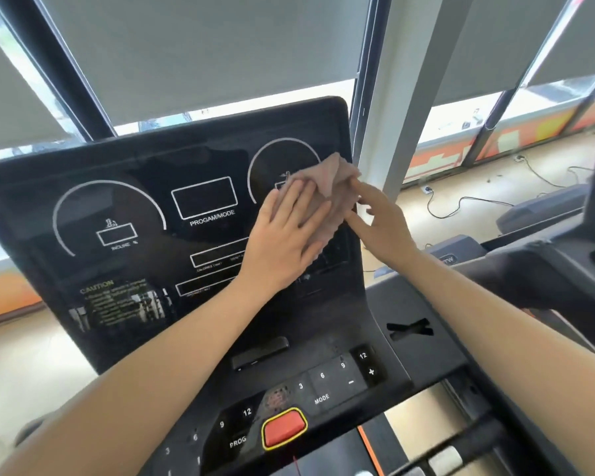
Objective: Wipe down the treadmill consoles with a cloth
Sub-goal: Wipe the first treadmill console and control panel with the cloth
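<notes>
The black treadmill console (124, 207) fills the middle of the head view, with white dial outlines and a "PROGAM/MODE" box. A pale pink cloth (330, 180) lies against the console's right side, over the right dial. My left hand (285, 231) presses flat on the cloth, fingers spread and pointing up-right. My right hand (378, 214) reaches in from the right, its fingertips touching the cloth's right edge at the console's border. The cloth's lower part is hidden under my left palm.
Below the screen is a button panel (337, 379) with a red stop button (284, 429). A white pillar (402, 97) and windows with grey blinds stand behind. Another treadmill (543, 269) sits at the right. Cables (461, 201) trail on the wooden floor.
</notes>
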